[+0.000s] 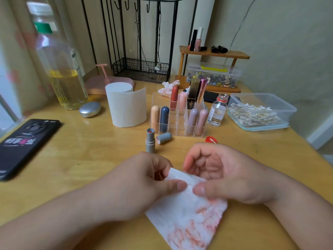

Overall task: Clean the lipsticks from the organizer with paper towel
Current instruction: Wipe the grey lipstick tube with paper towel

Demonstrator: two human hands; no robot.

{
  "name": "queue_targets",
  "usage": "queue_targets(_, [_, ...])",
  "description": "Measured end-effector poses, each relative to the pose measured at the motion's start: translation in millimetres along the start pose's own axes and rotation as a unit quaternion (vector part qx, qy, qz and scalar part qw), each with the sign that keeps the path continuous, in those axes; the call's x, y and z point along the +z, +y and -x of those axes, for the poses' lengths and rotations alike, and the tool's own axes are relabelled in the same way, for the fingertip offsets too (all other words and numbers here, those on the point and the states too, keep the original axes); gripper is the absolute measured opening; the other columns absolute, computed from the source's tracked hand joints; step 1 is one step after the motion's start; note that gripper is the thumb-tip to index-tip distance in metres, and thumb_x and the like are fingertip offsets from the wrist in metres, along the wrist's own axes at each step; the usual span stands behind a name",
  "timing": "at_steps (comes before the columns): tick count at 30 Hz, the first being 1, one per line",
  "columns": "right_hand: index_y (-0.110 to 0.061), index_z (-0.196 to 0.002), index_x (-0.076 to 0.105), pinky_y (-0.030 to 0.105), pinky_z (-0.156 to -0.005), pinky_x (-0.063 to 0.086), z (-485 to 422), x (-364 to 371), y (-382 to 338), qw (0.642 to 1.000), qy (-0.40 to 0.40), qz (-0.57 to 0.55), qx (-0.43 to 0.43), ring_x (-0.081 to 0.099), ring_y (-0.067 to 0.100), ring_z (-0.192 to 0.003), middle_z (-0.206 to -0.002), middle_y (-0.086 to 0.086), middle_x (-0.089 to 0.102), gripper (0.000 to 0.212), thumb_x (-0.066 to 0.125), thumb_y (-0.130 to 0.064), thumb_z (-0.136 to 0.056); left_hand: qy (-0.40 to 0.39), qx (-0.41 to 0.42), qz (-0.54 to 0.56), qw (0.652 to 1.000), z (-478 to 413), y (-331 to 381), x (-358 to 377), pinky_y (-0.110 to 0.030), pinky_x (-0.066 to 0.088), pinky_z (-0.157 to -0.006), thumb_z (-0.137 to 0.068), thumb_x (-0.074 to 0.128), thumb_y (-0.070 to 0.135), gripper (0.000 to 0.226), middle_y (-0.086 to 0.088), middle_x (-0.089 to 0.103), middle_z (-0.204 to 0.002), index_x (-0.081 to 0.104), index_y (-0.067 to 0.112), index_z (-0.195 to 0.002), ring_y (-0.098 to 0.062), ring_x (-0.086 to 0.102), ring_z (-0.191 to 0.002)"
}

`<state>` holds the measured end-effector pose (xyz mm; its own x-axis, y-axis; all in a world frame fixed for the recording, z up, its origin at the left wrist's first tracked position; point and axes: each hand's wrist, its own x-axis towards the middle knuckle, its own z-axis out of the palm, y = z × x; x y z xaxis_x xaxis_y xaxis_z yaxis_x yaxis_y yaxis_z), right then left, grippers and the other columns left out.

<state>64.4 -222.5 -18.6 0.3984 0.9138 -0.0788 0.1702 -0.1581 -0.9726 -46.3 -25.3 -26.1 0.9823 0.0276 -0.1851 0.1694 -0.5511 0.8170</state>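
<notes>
Paper towel sheet (187, 210) is held well in front of the organizer (177, 123), nearest the viewer. Left hand (149, 181) pinches its upper edge between thumb and fingers. Right hand (221, 175) grasps the same edge, thumb pressed on top, fingers curled behind. Lower part of the sheet is streaked red-pink; the upper strip is white. Judgement: the 2 hands are refolding it to bring a clean patch forward for the next wipe.

Grey lipstick (150, 140) stands uncapped just in front of the organizer's left corner, red tip showing. Its cap (164, 138) lies on its side close beside it. Probably parked upright so the stick touches nothing while the towel is turned.

At least 8 capped lipsticks (164, 119) stand in the organizer; its middle cells are bare.

Towel roll (126, 105) sits left of the organizer, handy for a fresh sheet. Crumpled stained wad (169, 87) lies behind it, likely discarded. Small glass bottle (217, 112) stands right of it, mouth apparently open; red cap (210, 139) lies before the right corner.
</notes>
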Motion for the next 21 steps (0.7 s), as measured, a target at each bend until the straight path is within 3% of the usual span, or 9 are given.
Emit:
queue_targets(3, [-0.014, -0.101, 0.067, 0.028, -0.064, 0.049, -11.9, 0.6, 3.4, 0.983, 0.136, 0.123, -0.003, 0.055, 0.009, -0.067, -0.086, 0.01, 0.066, 0.022, 0.076, -0.01, -0.08, -0.044, -0.048, 0.043, 0.997, -6.8, -6.1, -11.8, -0.025, 0.041, -0.046, -0.081, 0.079, 0.032, 0.027, -0.013, 0.069, -0.068, 0.065, 0.01, -0.082, -0.018, 0.055, -0.049])
queue_targets(6, [-0.03, -0.104, 0.068, 0.03, -0.055, 0.042, -34.7, 5.9, 7.4, 0.945, 0.222, 0.24, 0.015, 0.045, 0.006, -0.052, -0.066, 0.002, 0.057, 0.024, 0.071, -0.013, -0.087, -0.032, -0.046, 0.031, 0.998, -8.9, -7.8, -16.5, -0.021, 0.035, -0.038, -0.087, 0.073, 0.014, 0.019, -0.009, 0.063, -0.053, 0.056, 0.01, -0.093, -0.013, 0.046, -0.032])
queue_targets(8, [-0.037, -0.112, 0.064, 0.028, -0.059, 0.041, -50.5, 9.1, 8.0, 0.927, 0.222, 0.302, 0.023, 0.046, 0.003, -0.052, -0.06, -0.011, 0.055, 0.031, 0.067, -0.017, -0.088, -0.027, -0.039, 0.03, 0.998, -9.0, -8.1, -17.2, -0.023, 0.037, -0.039, -0.088, 0.071, 0.011, 0.021, -0.009, 0.064, -0.053, 0.051, 0.012, -0.097, -0.014, 0.046, -0.032])
queue_targets(11, [-0.039, -0.124, 0.06, 0.014, -0.066, 0.035, -68.5, 13.2, 3.7, 0.901, 0.209, 0.379, 0.02, 0.046, -0.006, -0.06, -0.057, -0.025, 0.047, 0.042, 0.063, -0.015, -0.089, -0.036, -0.039, 0.063, 0.997, -9.0, -9.0, -17.6, -0.024, 0.039, -0.039, -0.09, 0.067, 0.005, 0.024, -0.012, 0.065, -0.056, 0.05, 0.014, -0.103, -0.019, 0.049, -0.035])
queue_targets(13, [-0.034, -0.128, 0.059, 0.016, -0.074, 0.036, -77.9, 14.7, 0.9, 0.884, 0.201, 0.421, 0.019, 0.051, -0.003, -0.075, -0.077, -0.026, 0.055, 0.043, 0.061, -0.015, -0.09, -0.043, -0.044, 0.08, 0.995, -8.7, -9.1, -17.9, -0.025, 0.041, -0.041, -0.091, 0.065, 0.004, 0.022, -0.014, 0.065, -0.058, 0.049, 0.012, -0.104, -0.022, 0.052, -0.037])
queue_targets(16, [-0.033, -0.122, 0.063, 0.027, -0.087, 0.044, -89.8, 14.0, -0.1, 0.859, 0.191, 0.474, 0.034, 0.06, 0.016, -0.104, -0.113, -0.009, 0.066, 0.033, 0.06, -0.021, -0.091, -0.047, -0.051, 0.087, 0.994, -8.4, -8.7, -17.6, -0.025, 0.042, -0.044, -0.093, 0.062, 0.009, 0.017, -0.017, 0.067, -0.062, 0.05, 0.014, -0.105, -0.025, 0.055, -0.04])
queue_targets(18, [-0.032, -0.117, 0.065, 0.032, -0.089, 0.048, -88.6, 12.3, -1.4, 0.846, 0.193, 0.495, 0.042, 0.06, 0.019, -0.105, -0.113, -0.006, 0.067, 0.027, 0.06, -0.023, -0.091, -0.042, -0.045, 0.089, 0.994, -8.1, -9.1, -16.4, -0.025, 0.043, -0.045, -0.095, 0.061, 0.011, 0.016, -0.015, 0.067, -0.062, 0.05, 0.018, -0.105, -0.025, 0.056, -0.041])
queue_targets(21, [-0.031, -0.115, 0.065, 0.023, -0.08, 0.045, -66.3, 8.1, -8.2, 0.852, 0.216, 0.475, 0.056, 0.059, 0.011, -0.088, -0.101, -0.012, 0.067, 0.026, 0.066, -0.023, -0.09, -0.028, -0.02, 0.104, 0.994, -5.7, -7.1, -13.0, -0.025, 0.045, -0.049, -0.097, 0.057, 0.009, 0.027, -0.014, 0.068, -0.063, 0.047, 0.031, -0.108, -0.029, 0.061, -0.045])
